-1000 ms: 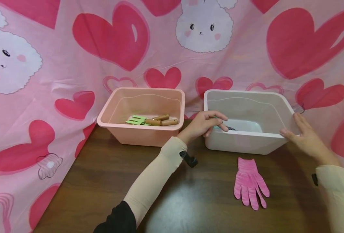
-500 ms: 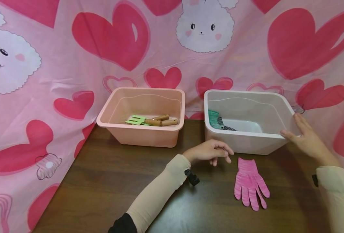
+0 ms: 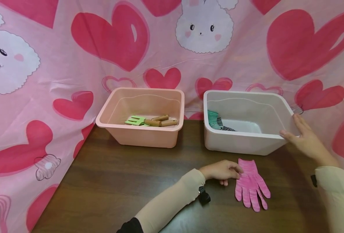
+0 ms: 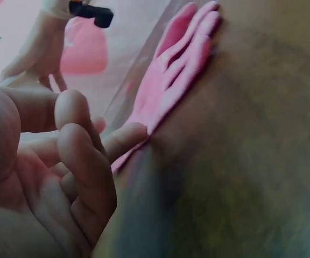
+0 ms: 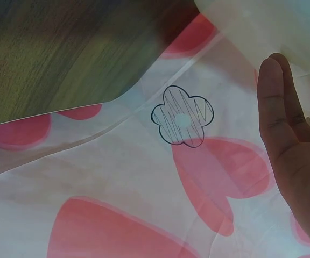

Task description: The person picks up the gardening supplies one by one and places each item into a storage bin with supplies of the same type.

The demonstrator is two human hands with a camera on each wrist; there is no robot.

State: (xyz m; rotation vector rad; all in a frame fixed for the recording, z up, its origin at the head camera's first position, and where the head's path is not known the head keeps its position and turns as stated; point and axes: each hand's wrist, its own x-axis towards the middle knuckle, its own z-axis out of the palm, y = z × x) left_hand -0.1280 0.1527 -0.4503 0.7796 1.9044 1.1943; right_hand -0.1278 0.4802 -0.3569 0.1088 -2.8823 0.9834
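Note:
A pink knitted glove (image 3: 251, 184) lies flat on the table, cuff toward the light grey bin (image 3: 242, 142). My left hand (image 3: 222, 170) is at the glove's cuff side, its fingers loosely bent. One fingertip touches the glove (image 4: 163, 80) in the left wrist view; no pinch shows. My right hand (image 3: 307, 140) rests on the grey bin's right front corner, thumb over the front rim and fingers along the outside wall. Those fingers look straight in the right wrist view, against the pale bin (image 5: 241, 32). A green-and-dark glove (image 3: 213, 120) lies inside the grey bin, partly hidden by its front wall.
A peach bin (image 3: 143, 136) stands to the left, holding light green garden tools (image 3: 136, 120) with wooden handles (image 3: 169, 123). Both bins stand on the dark wooden table (image 3: 125, 181). Pink heart-patterned cloth (image 3: 160, 42) hangs behind and at the sides.
My left hand has come out from over the grey bin and moved down and right to the pink glove. The right hand stays at the bin's corner.

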